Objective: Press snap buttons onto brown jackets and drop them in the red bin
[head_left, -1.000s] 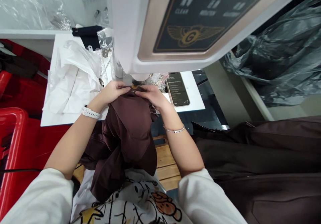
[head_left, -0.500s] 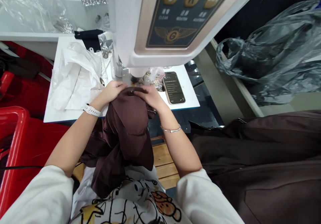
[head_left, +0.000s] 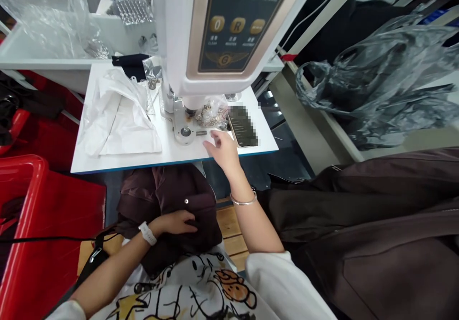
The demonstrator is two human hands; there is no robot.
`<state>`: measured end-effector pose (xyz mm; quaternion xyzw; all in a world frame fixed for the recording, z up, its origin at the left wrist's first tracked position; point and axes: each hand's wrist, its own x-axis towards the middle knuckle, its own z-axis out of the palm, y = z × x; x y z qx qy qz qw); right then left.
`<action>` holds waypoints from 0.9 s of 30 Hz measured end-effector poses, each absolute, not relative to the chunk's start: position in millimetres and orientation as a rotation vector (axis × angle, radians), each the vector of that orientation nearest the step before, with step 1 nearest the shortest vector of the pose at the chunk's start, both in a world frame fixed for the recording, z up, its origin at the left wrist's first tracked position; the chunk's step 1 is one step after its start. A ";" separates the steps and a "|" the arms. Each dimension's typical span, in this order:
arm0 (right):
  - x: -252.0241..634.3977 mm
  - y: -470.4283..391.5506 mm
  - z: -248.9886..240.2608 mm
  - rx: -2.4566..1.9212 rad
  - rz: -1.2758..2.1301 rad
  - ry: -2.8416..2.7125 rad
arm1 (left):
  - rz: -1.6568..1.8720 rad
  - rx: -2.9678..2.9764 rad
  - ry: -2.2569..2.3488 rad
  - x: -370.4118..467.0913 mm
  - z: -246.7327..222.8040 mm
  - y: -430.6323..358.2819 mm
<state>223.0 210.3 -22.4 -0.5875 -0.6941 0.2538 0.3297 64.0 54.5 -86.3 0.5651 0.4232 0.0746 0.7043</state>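
I have the right hand stretched over the bench's front edge, fingers spread. The left hand rests on the brown garment below, fingers slightly parted.

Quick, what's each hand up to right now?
Left hand: loosely open, resting on the brown garment.
Right hand: open, nothing visible in it, beside the phone.

Person: 2 hands, left hand and right hand; 1 white wristband, 1 bangle. Under left hand: 1 brown garment, 1 shiny stud. Tabletop: 1 phone. Panel, full row: 3 gold keys.
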 end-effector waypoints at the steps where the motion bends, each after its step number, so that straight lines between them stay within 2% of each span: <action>1: 218.7 215.5 -25.1 -1.596 0.567 -1.852 | 0.168 1.208 0.945 66.0 -103.3 47.6; 4: 208.4 223.2 -30.2 -1.704 0.398 -1.858 | 0.237 1.080 0.942 62.8 -133.6 40.6; 8: 208.3 219.7 -33.4 -1.646 0.397 -1.707 | 0.356 0.917 0.934 53.4 -141.5 43.1; 10: 210.3 216.5 -30.3 -1.571 0.565 -1.570 | 0.377 0.860 0.919 52.0 -143.2 42.5; 14: 201.4 212.6 -9.4 -1.318 1.205 -1.254 | 0.407 0.779 0.899 53.9 -149.1 39.2; 16: 189.7 213.5 4.8 -1.183 1.405 -1.175 | 0.423 0.755 0.900 54.9 -151.4 38.7; 20: 165.1 220.4 23.9 -1.135 1.529 -1.092 | 0.447 0.724 0.907 54.6 -152.3 39.3; 27: 155.6 219.3 27.0 -0.965 1.673 -0.804 | 0.477 0.676 0.881 52.1 -152.4 37.0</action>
